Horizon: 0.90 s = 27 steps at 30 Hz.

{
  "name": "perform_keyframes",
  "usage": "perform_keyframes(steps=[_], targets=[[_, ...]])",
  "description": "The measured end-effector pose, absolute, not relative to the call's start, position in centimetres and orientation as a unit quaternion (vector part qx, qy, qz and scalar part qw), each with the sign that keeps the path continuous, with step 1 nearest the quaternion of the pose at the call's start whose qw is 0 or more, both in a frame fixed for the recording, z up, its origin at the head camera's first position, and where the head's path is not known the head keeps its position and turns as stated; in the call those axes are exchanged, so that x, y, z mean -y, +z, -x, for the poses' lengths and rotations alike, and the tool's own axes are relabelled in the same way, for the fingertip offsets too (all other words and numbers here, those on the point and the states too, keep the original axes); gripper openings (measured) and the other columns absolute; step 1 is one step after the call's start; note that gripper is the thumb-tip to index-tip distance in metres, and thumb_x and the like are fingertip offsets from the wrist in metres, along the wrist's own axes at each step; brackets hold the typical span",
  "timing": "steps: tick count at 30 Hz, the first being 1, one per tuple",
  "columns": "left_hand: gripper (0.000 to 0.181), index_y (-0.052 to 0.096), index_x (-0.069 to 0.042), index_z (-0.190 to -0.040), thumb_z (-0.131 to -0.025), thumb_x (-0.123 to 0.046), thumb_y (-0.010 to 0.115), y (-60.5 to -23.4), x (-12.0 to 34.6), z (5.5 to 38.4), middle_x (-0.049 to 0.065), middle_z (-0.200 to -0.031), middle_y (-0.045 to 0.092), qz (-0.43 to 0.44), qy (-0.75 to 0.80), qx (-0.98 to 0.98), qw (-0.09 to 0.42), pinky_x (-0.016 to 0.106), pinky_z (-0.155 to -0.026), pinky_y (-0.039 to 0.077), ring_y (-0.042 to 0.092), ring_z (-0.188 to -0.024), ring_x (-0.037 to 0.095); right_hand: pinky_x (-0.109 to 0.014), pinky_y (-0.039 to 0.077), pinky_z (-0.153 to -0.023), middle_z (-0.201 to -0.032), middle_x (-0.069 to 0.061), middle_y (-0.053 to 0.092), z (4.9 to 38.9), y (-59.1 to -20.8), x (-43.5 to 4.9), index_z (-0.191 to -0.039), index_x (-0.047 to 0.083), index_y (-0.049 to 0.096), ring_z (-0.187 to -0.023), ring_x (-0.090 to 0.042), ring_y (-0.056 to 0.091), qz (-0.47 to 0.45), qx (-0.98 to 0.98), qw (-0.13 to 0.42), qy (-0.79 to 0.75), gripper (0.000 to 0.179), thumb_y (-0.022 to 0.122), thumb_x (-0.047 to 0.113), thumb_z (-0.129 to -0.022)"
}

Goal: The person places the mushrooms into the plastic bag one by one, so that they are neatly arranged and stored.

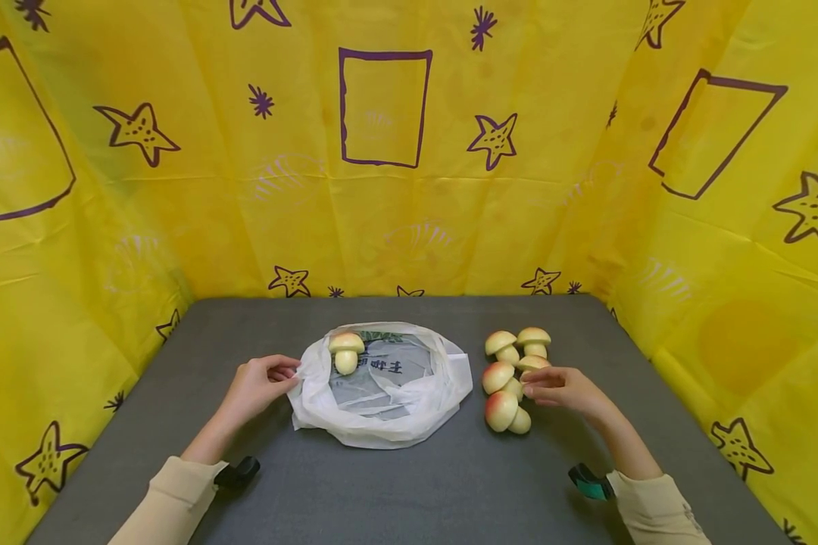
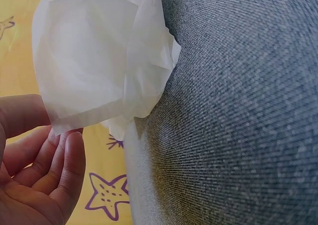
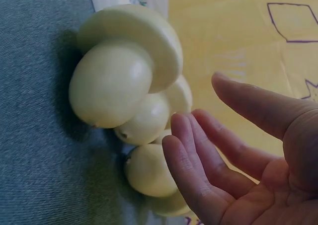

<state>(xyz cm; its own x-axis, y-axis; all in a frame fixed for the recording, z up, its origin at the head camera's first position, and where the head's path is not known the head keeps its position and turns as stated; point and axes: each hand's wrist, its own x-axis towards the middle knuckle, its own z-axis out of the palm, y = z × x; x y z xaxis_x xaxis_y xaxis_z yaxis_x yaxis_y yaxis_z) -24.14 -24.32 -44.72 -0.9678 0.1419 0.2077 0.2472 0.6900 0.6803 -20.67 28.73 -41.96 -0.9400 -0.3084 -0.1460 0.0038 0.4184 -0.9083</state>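
Currently, one mushroom (image 1: 346,353) in the bag (image 1: 385,433), five beside it

Over on the left, the left hand (image 1: 259,386) pinches the bag's rim, thumb on one face and fingers behind, as the left wrist view shows close up. Wide-mouthed and white, the bag rests on the grey bench (image 1: 368,492) with its edge crumpled into a thick ring; dark characters and a green print show within. Its mushroom lies toward the rear left of the opening, pale stem toward the person and cap toward the back.

To the right of the bag, the five mushrooms stand in a close cluster: a rear left one (image 1: 501,344), a rear right one (image 1: 534,337), a middle left one (image 1: 497,377), a front one (image 1: 501,411) and a middle right one (image 1: 533,362), partly covered by the right hand (image 1: 569,390). That hand is loosely open, thumb well apart from the fingers, with nothing in its hold; whether its fingertips touch the mushroom cannot be told. Yellow cloth (image 1: 552,235) with purple starfish surrounds the bench.
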Motion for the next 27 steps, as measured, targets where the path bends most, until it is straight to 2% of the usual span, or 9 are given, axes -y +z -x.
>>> perform_keyframes(steps=[7, 16, 27], targets=[[0.024, 0.071, -0.005, -0.103, -0.08, -0.013, 0.074, -44.8, 24.3, 24.1, 0.005, -0.084, 0.07, 0.107, -0.377, 0.917, 0.07, 0.02, -0.06, 0.049, 0.062, -0.073, 0.014, -0.032, 0.054, -0.083, -0.111, -0.018, 0.066, 20.2, -42.6, -28.6, -0.122, -0.01, 0.056, -0.094, -0.011, 0.065, 0.091, -0.835, 0.164, -0.518, 0.046, 0.067, 0.02, -0.088], [0.024, 0.071, -0.005, -0.103, -0.081, -0.013, 0.074, -44.8, 24.4, 24.2, 0.005, -0.084, 0.07, 0.108, -0.376, 0.918, 0.071, 0.02, -0.061, 0.05, 0.063, -0.073, 0.014, -0.034, 0.054, -0.083, -0.115, -0.022, 0.064, 20.2, -43.4, -28.6, -0.122, -0.01, 0.056, -0.096, -0.011, 0.064, 0.104, -0.83, 0.185, -0.516, 0.046, 0.068, 0.018, -0.087], [0.025, 0.07, -0.004, -0.104, -0.081, -0.013, 0.074, -44.5, 24.3, 24.1, 0.005, -0.085, 0.069, 0.108, -0.375, 0.919, 0.062, 0.02, -0.061, 0.049, 0.062, -0.073, 0.014, -0.033, 0.055, -0.078, -0.111, -0.02, 0.066, 20.1, -44.0, -28.1, -0.122, -0.01, 0.055, -0.094, -0.014, 0.065, 0.113, -0.835, 0.205, -0.497, 0.051, 0.072, 0.019, -0.084]])
